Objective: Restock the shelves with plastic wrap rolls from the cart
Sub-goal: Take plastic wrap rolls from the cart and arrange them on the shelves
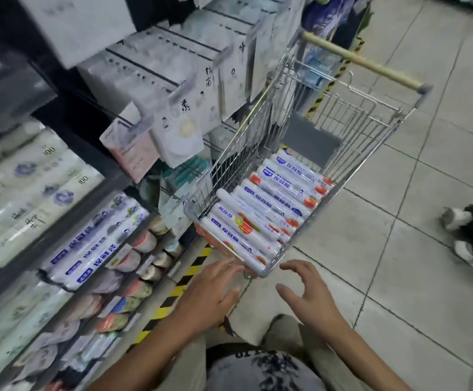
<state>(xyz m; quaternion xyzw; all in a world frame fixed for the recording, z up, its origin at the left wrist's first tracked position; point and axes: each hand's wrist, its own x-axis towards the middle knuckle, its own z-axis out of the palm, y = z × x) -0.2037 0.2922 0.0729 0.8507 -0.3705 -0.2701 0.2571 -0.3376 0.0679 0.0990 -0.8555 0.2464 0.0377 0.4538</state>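
A small wire shopping cart (376, 153) stands on the tiled floor beside the shelves. Several white plastic wrap rolls (269, 204) with blue and orange print lie side by side in its basket. My left hand (212, 292) reaches toward the cart's near rim with fingers spread, holding nothing. My right hand (305, 294) hovers just short of the near corner, fingers loosely curved and empty. To the left, a shelf (133, 235) holds similar white packs with blue labels (94, 244).
Hanging white packets (178, 88) jut out over the cart's left side. Lower shelves carry small colourful packs (122, 306). Yellow-black tape (178, 289) marks the shelf base. Another person's shoes (458, 230) stand on the floor at the right.
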